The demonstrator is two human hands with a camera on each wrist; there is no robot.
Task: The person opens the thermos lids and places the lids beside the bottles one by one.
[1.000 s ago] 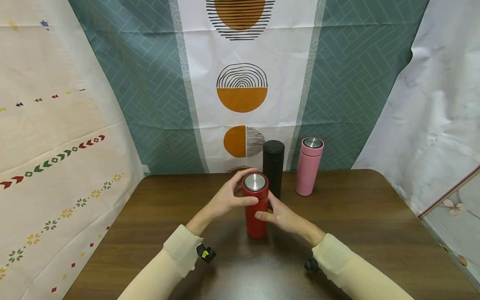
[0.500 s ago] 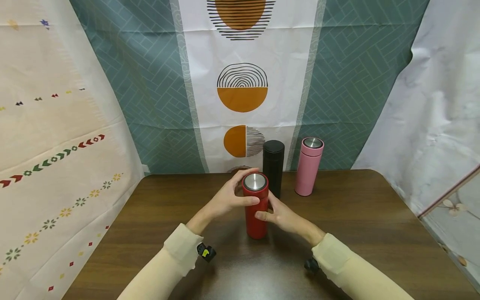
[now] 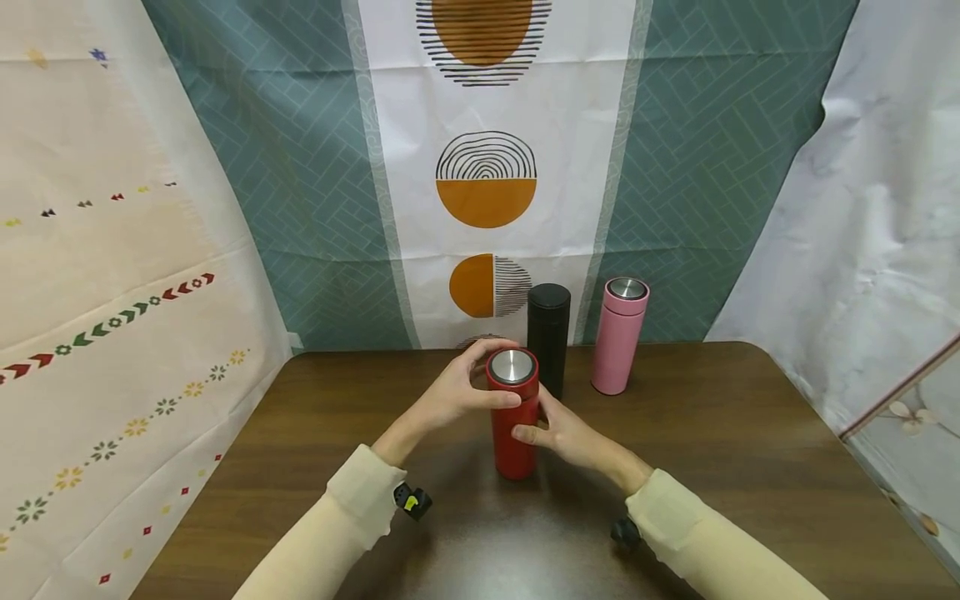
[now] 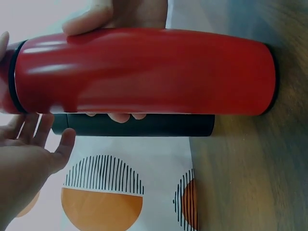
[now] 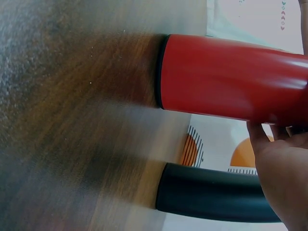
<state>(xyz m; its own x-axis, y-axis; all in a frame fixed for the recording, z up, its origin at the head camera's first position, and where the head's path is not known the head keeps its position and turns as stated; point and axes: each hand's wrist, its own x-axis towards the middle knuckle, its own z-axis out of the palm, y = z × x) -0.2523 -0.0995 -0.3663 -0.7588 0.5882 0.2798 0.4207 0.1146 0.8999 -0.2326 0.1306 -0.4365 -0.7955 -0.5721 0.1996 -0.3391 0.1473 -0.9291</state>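
Head view shows the red bottle (image 3: 506, 422) upright on the table (image 3: 315, 408) between my hands, both wrapped round it: my left hand (image 3: 453, 395) nearer the lid (image 3: 512, 366), my right hand (image 3: 572, 435) holding lower, at the body.

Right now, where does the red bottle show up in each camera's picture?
Head: red bottle upright, below and slightly right of centre.
Left wrist: red bottle sideways across the upper half, running off the left edge.
Right wrist: red bottle sideways at upper right, running off the right edge.
Shared landmark: black bottle, behind it in head, below it in both wrist pictures.
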